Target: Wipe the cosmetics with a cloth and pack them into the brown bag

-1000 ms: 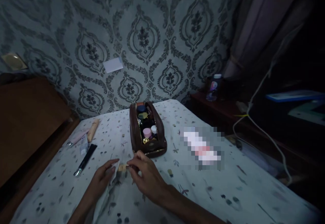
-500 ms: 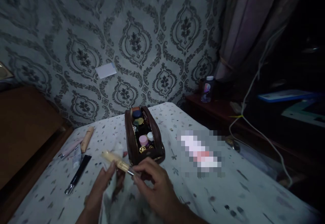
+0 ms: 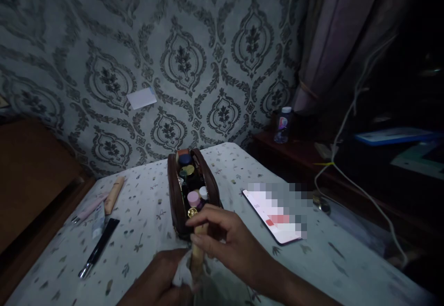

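Observation:
A yellowish tube [image 3: 197,256] stands roughly upright between my hands, near the front of the bag. Around its upper end are the fingers of my right hand [image 3: 227,236]. My left hand [image 3: 164,273] is closed on a white cloth [image 3: 183,271] that touches the tube's lower part. Just beyond sits an open brown bag [image 3: 176,204], holding several small containers, among them one with a pink lid [image 3: 193,198] and one with a white lid [image 3: 203,192].
On the bed's left lie a black tube [image 3: 99,248], a tan tube [image 3: 114,195], a pink tube [image 3: 90,208] and a pale tube [image 3: 98,220]. A lit phone [image 3: 270,218] lies right of the bag. A bottle [image 3: 282,125] stands on the dark red surface beyond.
The tube has turned from slanting sideways to nearly upright and moved right and down. My right hand now grips its other end, and my left hand has come lower with the cloth.

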Tool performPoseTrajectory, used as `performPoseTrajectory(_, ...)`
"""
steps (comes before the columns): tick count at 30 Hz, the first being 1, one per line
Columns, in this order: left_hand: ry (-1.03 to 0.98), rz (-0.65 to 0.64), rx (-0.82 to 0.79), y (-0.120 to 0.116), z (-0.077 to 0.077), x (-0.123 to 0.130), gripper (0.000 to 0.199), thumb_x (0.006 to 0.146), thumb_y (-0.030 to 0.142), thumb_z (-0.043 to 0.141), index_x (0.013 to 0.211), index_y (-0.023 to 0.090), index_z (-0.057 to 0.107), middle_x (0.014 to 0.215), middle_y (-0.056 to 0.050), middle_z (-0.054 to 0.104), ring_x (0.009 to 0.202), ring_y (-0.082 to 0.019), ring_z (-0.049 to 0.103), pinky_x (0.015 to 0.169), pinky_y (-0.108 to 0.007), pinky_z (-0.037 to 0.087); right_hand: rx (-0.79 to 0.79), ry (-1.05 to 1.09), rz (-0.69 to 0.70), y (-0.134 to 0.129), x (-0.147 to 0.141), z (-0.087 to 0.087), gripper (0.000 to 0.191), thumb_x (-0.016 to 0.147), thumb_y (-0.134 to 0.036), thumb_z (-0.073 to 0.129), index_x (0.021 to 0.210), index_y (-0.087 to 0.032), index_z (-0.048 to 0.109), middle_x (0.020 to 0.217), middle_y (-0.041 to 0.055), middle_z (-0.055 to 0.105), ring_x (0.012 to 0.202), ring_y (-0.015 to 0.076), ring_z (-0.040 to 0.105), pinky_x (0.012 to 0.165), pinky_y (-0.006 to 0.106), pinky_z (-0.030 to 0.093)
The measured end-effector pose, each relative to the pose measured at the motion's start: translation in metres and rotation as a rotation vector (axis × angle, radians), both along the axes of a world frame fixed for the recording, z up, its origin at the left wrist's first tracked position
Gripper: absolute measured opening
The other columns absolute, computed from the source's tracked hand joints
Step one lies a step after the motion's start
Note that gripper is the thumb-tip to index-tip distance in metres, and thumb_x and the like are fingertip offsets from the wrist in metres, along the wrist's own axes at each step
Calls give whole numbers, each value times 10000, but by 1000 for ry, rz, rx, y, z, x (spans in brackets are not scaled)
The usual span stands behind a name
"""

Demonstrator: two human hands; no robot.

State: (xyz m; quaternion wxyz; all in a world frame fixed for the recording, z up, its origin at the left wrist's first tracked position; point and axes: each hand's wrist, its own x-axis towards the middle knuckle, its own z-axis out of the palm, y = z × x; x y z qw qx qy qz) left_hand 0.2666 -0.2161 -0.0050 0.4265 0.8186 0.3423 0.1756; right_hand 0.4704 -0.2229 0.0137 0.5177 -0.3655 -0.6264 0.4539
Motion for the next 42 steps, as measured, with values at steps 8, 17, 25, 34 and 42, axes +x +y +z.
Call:
performPoseTrajectory(8, 90, 139, 307, 16, 4, 4, 331, 946, 333, 410, 1162, 243, 645, 1039, -71, 698, 926, -241, 644, 787, -310, 534, -62, 139, -61, 17, 44, 15, 239, 852, -394, 676, 765, -171, 660, 606, -19, 581, 435, 67, 496, 363, 168, 371)
performPoseTrajectory(17, 642, 45, 1055, 50, -2, -1, 698, 678, -36, 426, 1289, 297, 481, 870, -13, 557, 731, -169, 598, 508, -203, 419, 289, 109, -449, 61, 55, 38, 112, 906, -271, 639, 845, -190, 686, 602, -29, 619, 509, 89, 585, 508, 204, 500)
performPoseTrajectory(25, 535, -59, 1252, 58, -12, -12, 490, 875, 9, 386, 1317, 208, 460, 780, -5, 480, 632, -151, 508, 479, -223, 364, 280, -65, -280, 96, 38, 28, 221, 897, -375, 630, 796, -186, 680, 675, -18, 642, 522, 78, 593, 494, 183, 499)
performPoseTrajectory(34, 521, -99, 1196, 59, -24, -16, 482, 935, 59, 349, 1389, 214, 398, 794, -6, 507, 652, -153, 536, 512, -229, 414, 252, -300, 4, 119, 20, 11, 181, 894, -174, 564, 779, -164, 704, 684, -23, 660, 587, 91, 607, 561, 193, 488)
performPoseTrajectory(42, 509, -78, 1146, 54, -30, -19, 528, 959, 62, 302, 1464, 213, 336, 826, -18, 547, 695, -156, 574, 539, -238, 443, 260, -300, -92, 119, 12, 9, 142, 870, -177, 577, 759, -172, 666, 627, -34, 621, 568, 96, 578, 537, 200, 447)
